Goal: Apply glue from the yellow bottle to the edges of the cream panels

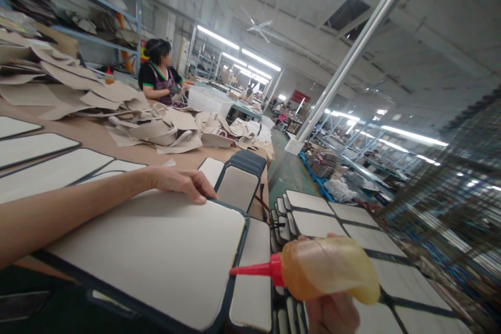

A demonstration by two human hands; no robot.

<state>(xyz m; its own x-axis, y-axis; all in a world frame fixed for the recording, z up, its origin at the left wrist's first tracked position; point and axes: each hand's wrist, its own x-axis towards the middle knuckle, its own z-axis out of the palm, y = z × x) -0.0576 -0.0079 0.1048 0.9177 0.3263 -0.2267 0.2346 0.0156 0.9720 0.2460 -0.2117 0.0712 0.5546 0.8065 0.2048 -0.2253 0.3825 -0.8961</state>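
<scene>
My right hand (332,313) is wrapped round a squeeze bottle (329,269) of amber liquid, tipped on its side with its red nozzle pointing left. The nozzle tip meets the right edge of a cream panel (156,250) with a dark border. A thin wet-looking line runs along that edge. My left hand (186,183) rests on the panel's far edge, thumb on the face and fingers curled over the border. Just beyond stands a stack of smaller dark-edged panels (238,188). Another cream panel (252,276) lies beneath the nozzle.
Rows of dark-edged panels (368,235) lie at the right. Beige cut pieces (164,128) are heaped across the table's far side, where a co-worker (160,73) is at work. More bordered panels (35,148) lie at left. A metal post (352,57) rises behind the table.
</scene>
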